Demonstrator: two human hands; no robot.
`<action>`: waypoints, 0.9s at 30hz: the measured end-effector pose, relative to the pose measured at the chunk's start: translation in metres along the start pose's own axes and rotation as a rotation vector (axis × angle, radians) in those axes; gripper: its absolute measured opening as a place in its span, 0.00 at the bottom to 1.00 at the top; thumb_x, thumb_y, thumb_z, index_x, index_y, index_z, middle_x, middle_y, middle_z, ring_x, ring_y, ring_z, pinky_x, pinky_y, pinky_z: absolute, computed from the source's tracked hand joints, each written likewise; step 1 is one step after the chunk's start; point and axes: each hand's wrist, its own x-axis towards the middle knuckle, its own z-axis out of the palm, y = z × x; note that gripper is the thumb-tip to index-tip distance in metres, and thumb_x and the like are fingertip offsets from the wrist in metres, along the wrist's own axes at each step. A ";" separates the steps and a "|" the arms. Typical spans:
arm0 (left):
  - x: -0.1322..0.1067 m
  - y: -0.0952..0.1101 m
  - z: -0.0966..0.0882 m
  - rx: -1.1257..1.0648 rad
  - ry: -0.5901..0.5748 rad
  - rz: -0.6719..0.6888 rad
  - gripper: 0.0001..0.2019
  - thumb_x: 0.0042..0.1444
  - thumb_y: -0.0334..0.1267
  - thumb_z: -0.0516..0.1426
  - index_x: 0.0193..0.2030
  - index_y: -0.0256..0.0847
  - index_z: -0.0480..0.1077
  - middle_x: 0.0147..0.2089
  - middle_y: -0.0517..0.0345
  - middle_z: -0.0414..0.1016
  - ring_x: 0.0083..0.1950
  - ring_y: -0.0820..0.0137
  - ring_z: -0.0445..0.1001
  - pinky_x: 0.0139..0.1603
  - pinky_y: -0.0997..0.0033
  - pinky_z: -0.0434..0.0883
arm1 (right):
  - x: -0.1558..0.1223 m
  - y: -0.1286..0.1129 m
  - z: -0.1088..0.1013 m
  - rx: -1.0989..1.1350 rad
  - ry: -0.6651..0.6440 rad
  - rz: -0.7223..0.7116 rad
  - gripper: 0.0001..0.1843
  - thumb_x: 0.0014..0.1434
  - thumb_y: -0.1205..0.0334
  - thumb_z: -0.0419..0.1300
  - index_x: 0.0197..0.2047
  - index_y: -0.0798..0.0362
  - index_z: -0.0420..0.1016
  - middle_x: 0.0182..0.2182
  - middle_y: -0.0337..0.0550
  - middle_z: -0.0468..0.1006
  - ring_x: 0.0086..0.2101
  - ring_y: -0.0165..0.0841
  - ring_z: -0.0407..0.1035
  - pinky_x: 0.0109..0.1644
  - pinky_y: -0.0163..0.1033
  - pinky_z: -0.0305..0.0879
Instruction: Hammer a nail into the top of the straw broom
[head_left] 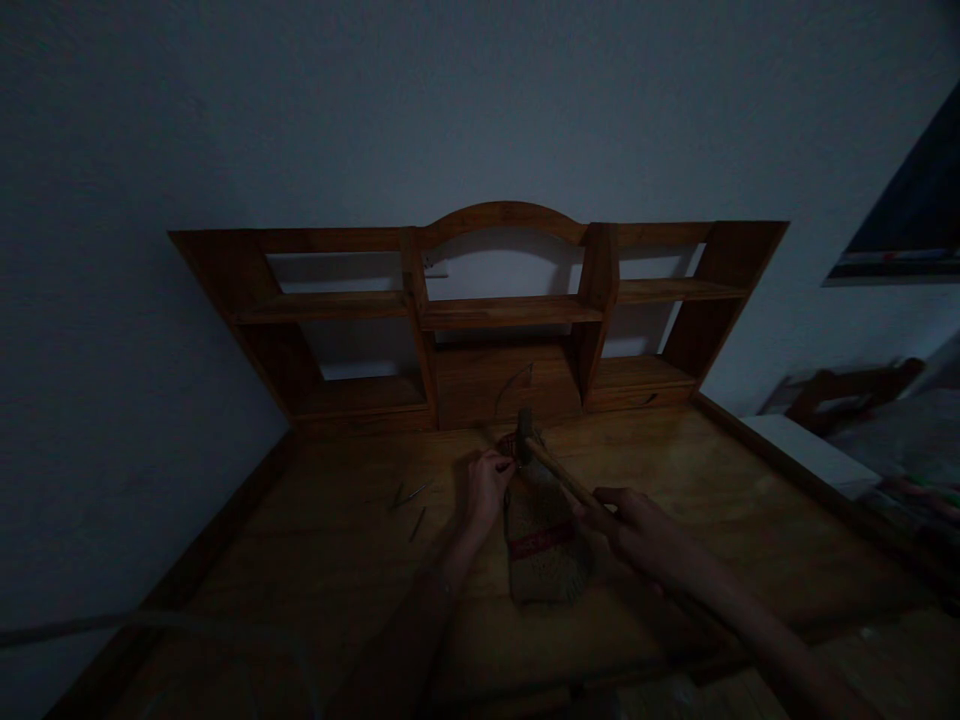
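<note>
The burlap pouch (540,575) lies flat on the wooden counter (322,545), its gathered end pointing away from the person and a red band with lettering crossing its lower half. The right grip (637,525), reaching in from the right of the pouch, is wrapped around the wooden handle of a hammer (562,475), whose head is over the pouch's gathered end. The left grip (486,492) is at the pouch's left edge near that same end, thumb and finger pinched together just beside the hammer head; in this dim light I can't tell what, if anything, is between them. Left of the pouch, well apart from it, are a few slim metal pieces (418,523). Beyond the pouch stands a wooden shelf unit (510,313), and far to its right is a white surface (806,455).
</note>
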 end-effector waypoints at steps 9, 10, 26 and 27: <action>0.002 -0.003 0.002 0.023 -0.016 -0.006 0.05 0.53 0.31 0.58 0.32 0.36 0.77 0.32 0.58 0.72 0.33 0.78 0.67 0.33 0.80 0.60 | 0.004 -0.018 -0.010 -0.003 0.063 -0.051 0.29 0.58 0.37 0.49 0.39 0.57 0.69 0.23 0.42 0.69 0.21 0.28 0.65 0.18 0.28 0.54; 0.003 -0.004 0.003 0.014 -0.014 -0.010 0.05 0.53 0.31 0.58 0.32 0.36 0.77 0.33 0.58 0.72 0.33 0.79 0.67 0.32 0.80 0.60 | 0.004 -0.019 -0.010 0.015 0.047 -0.037 0.30 0.57 0.35 0.49 0.39 0.57 0.69 0.21 0.41 0.68 0.18 0.28 0.63 0.16 0.29 0.53; 0.002 -0.006 0.005 0.005 -0.008 -0.019 0.05 0.52 0.30 0.59 0.33 0.36 0.77 0.33 0.58 0.72 0.33 0.78 0.68 0.32 0.80 0.60 | 0.004 -0.013 -0.002 0.006 0.006 -0.008 0.26 0.60 0.41 0.49 0.39 0.58 0.68 0.20 0.39 0.65 0.14 0.26 0.59 0.12 0.29 0.51; 0.002 -0.006 0.005 0.005 -0.012 -0.024 0.05 0.51 0.30 0.59 0.33 0.36 0.77 0.33 0.58 0.72 0.32 0.78 0.68 0.32 0.80 0.59 | 0.005 -0.011 0.000 -0.005 0.000 -0.014 0.26 0.60 0.41 0.48 0.39 0.58 0.68 0.20 0.40 0.65 0.14 0.26 0.60 0.12 0.29 0.52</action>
